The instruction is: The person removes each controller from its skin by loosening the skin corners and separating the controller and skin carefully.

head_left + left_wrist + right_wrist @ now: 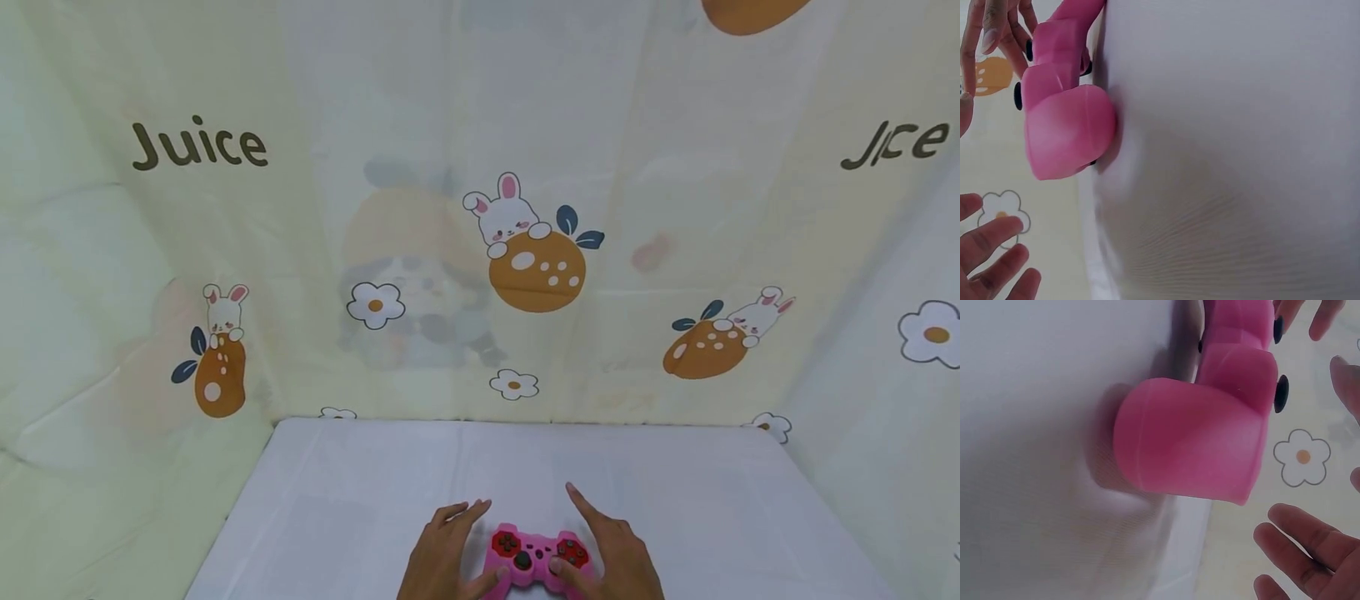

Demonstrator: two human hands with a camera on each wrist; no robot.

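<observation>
A pink game controller (pixel 539 573) with red button areas and black sticks lies on the white tabletop, at the bottom middle of the head view. To its left is my left hand (pixel 444 552), fingers spread and the thumb reaching towards its near left side. My right hand (pixel 619 553) is on the other side, index finger extended, and its thumb appears over the right stick in the head view. In the left wrist view the left fingers (pixel 999 253) stand apart from the controller's pink grip. The right wrist view likewise has the right fingers (pixel 1316 550) clear of it.
A white cloth covers the tabletop (pixel 360 475), with a few creases near the controller. Cream curtains (pixel 420 100) printed with rabbits, oranges, flowers and the word "Juice" enclose the table at the back and both sides.
</observation>
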